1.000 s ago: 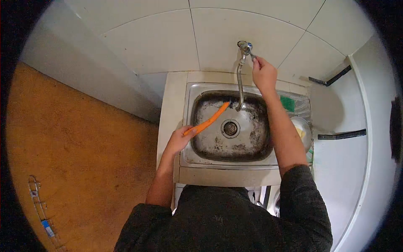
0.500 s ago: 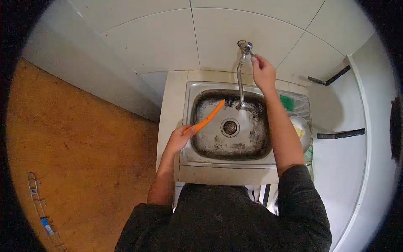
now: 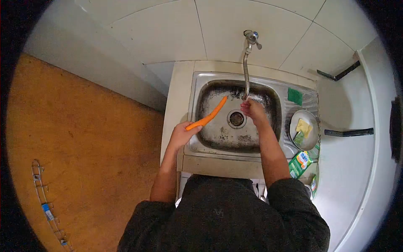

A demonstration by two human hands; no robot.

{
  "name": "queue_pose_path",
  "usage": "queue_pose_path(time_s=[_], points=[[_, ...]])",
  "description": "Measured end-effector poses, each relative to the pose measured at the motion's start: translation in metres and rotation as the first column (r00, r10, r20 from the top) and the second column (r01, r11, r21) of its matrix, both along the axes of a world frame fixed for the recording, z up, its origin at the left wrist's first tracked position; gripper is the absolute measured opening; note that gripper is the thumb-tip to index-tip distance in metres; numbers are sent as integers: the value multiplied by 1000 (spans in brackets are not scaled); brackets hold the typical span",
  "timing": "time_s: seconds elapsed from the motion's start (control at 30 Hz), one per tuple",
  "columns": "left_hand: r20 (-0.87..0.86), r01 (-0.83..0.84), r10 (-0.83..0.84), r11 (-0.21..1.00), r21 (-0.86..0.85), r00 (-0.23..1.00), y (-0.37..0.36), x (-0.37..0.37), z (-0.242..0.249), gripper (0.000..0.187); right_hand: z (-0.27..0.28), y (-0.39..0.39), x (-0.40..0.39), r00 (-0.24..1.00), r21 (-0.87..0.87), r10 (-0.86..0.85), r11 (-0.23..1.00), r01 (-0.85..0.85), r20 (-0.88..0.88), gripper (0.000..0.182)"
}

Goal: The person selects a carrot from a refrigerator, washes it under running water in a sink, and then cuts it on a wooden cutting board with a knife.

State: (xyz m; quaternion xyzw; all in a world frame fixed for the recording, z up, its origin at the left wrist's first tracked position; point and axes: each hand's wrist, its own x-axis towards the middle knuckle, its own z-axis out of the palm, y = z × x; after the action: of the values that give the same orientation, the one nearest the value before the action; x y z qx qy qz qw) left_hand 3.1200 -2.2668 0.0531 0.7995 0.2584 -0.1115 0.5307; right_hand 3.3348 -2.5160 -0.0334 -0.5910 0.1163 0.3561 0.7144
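An orange carrot (image 3: 212, 115) slants over the left part of the metal sink (image 3: 222, 136), its thick end gripped by my left hand (image 3: 183, 133) at the sink's left rim. Under the end of the faucet spout (image 3: 246, 71) is my right hand (image 3: 253, 110), with its fingers curled. Whether it touches the spout or holds anything is too small to tell. The tap handle (image 3: 258, 45) on the wall is free of my hands.
Right of the basin lie a green scouring pad (image 3: 295, 96), a bowl (image 3: 310, 145) with a yellow sponge (image 3: 303, 127) in it, and a green packet (image 3: 299, 164). Black brackets (image 3: 349, 132) stick out at the right. A metal rack (image 3: 42, 189) is on the floor, far left.
My right hand has left the tap handle and come down to the spout's end. My left hand still holds the carrot in nearly the same place. The view has shifted slightly.
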Motion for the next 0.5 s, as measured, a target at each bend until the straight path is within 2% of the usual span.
queue_pose_path(time_s=[0.03, 0.07, 0.1, 0.13, 0.17, 0.2, 0.23, 0.27, 0.3, 0.33, 0.37, 0.4, 0.43, 0.47, 0.5], points=[[4, 4, -4, 1000, 6, 1000, 0, 0, -2, 38, 14, -8, -2, 999, 74, -35, 997, 33, 31, 37], [112, -48, 62, 991, -125, 992, 0, -4, -8, 37, 22, -17, -3, 996, 146, -71, 987, 62, 60, 37], [208, -85, 142, 962, -260, 968, -1, -5, -11, 37, 20, -27, -3, 991, 204, -133, 969, 136, -26, 36], [208, -89, 146, 962, -259, 967, 0, -2, -15, 37, 17, -35, -4, 991, 205, -130, 970, 132, -26, 36], [125, -55, 65, 995, -80, 990, 2, -1, -19, 37, 13, -43, -9, 866, -577, 385, 804, -146, 317, 36], [22, -2, 0, 995, 95, 1000, 0, -5, -18, 36, 14, -49, -17, 495, -994, 862, 97, 49, 109, 37], [21, -8, 6, 995, 96, 1000, -2, -8, -16, 36, 17, -53, -21, 489, -994, 865, 99, 48, 109, 37], [-8, -4, 5, 992, 128, 1000, -3, -10, -13, 41, 21, -56, -22, 607, -870, 688, 492, 15, 399, 36], [-35, -2, 8, 988, 156, 999, -7, -10, -7, 46, 29, -59, -23, 709, -599, 401, 800, 37, 580, 37], [-32, -11, 16, 988, 155, 999, -11, -13, -4, 46, 36, -63, -27, 786, -232, 61, 967, 106, 615, 39], [72, -44, 44, 999, -2, 996, -15, -19, 0, 41, 42, -68, -38, 788, -233, 64, 967, 102, 613, 39], [180, -50, 78, 987, -155, 981, -15, -19, 5, 37, 55, -70, -49, 663, -440, 250, 888, 133, 705, 38], [192, -37, 66, 988, -148, 979, -14, -18, 14, 37, 71, -73, -61, 523, -612, 441, 762, 210, 729, 38], [50, 64, -79, 965, 255, 996, -14, -17, 22, 38, 85, -77, -73, 386, -735, 627, 598, 319, 677, 37], [-133, 202, -152, 775, 599, 979, -13, -18, 28, 39, 96, -80, -84, 267, -794, 787, 409, 449, 556, 37]])
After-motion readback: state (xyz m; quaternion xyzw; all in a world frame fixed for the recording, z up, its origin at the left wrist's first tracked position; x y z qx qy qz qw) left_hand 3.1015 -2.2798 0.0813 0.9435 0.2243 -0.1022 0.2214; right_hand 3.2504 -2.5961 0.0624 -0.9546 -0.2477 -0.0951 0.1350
